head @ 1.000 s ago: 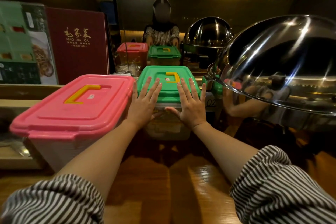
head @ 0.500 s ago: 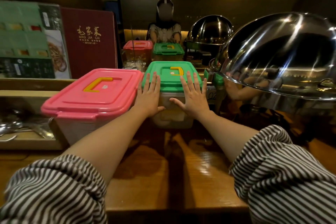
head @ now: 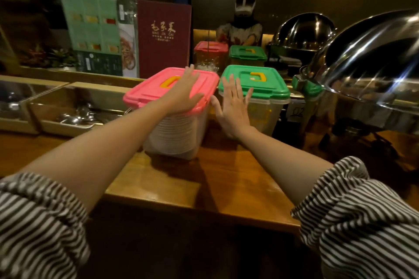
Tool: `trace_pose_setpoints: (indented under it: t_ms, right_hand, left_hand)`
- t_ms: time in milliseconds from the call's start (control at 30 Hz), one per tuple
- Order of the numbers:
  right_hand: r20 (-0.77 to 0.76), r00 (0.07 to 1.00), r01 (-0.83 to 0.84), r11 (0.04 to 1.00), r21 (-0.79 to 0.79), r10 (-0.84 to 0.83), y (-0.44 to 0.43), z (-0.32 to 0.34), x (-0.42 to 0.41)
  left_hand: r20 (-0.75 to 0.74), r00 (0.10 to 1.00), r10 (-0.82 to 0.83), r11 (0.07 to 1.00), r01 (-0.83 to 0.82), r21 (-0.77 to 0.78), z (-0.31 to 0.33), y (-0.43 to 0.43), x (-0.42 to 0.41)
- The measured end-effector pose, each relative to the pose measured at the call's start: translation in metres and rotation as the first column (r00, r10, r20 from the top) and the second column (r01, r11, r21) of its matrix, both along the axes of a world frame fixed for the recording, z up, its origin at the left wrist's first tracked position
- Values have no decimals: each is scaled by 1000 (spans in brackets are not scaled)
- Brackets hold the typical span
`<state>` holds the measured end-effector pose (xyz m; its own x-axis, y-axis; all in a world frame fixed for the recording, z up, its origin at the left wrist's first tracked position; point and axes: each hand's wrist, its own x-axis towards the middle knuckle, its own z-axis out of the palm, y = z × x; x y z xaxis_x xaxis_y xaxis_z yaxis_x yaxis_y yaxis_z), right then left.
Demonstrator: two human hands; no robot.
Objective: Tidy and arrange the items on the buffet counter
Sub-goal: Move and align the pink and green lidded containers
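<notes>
- Pink-lidded box (head: 174, 129) stands on the wooden counter (head: 226, 176), towards the back. It is just left of the green-lidded box (head: 260, 88), with a narrow gap between them, and sits somewhat askew to it.
- The left hand (head: 184, 93) lies flat on the pink lid, fingers straight and close together, thumb out along the near rim.
- The right hand (head: 233, 108) stands upright at the gap, fingers spread. Whether it touches either box I cannot tell.
- The step looks like squaring the pink box against the green one.
- What seem to be stacked dishes show through the wall, so slide it, don't lift.
- Press lightly on the lid, guide the corner with the right hand, and match the front edges.
- Cutlery trays (head: 68, 115) lie to the left, and a steel dome (head: 374, 75) crowds the green box on the right, so push nothing that way.
</notes>
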<state>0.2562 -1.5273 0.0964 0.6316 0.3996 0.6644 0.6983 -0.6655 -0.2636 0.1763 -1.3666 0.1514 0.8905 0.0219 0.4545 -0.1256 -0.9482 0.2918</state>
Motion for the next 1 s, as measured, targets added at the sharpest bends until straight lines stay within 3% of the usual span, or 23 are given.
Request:
trace_pose_setpoints:
  t_ms: [100, 233, 333, 600, 1000]
  right_hand:
    - [14, 998, -55, 998, -1, 55, 23, 3, -21]
    - [57, 993, -101, 994, -35, 102, 53, 6, -48]
    - [125, 991, -29, 995, -93, 41, 73, 5, -62]
    - [179, 968, 201, 971, -132, -176, 118, -7, -86]
    - [345, 906, 326, 925, -196, -246, 122, -40, -79]
  left_hand:
    - [55, 998, 23, 999, -26, 40, -10, 43, -32]
    - [-34, 990, 135, 977, -127, 172, -19, 96, -63]
    - [-37, 988, 152, 959, -138, 248, -32, 131, -74]
    - [78, 997, -26, 934, -4, 357, -61, 176, -69]
    - [203, 954, -219, 957, 170, 236, -87, 182, -45]
